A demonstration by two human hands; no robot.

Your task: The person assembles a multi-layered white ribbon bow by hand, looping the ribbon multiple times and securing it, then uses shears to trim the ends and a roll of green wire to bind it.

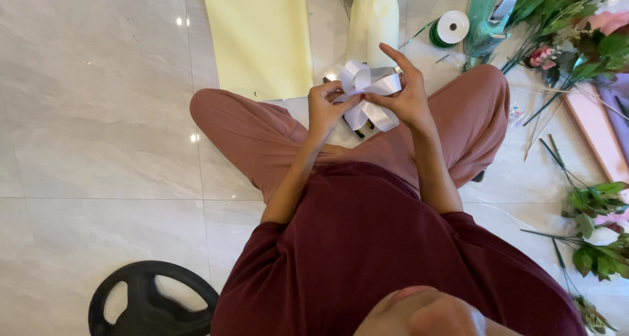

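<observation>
I sit cross-legged on a pale tiled floor in a maroon top and dusty-pink trousers. Both hands are raised over my lap around a white ribbon bow with several loops. My left hand pinches the bow's middle from the left. My right hand grips it from the right, with the index finger stretched upward. A loose ribbon tail hangs below the bow.
A pale yellow paper sheet lies on the floor ahead, with a cream wrapped roll beside it. A spool of white ribbon sits further right. Cut flowers and green stems are scattered on the right. A black wheel-shaped object lies at lower left.
</observation>
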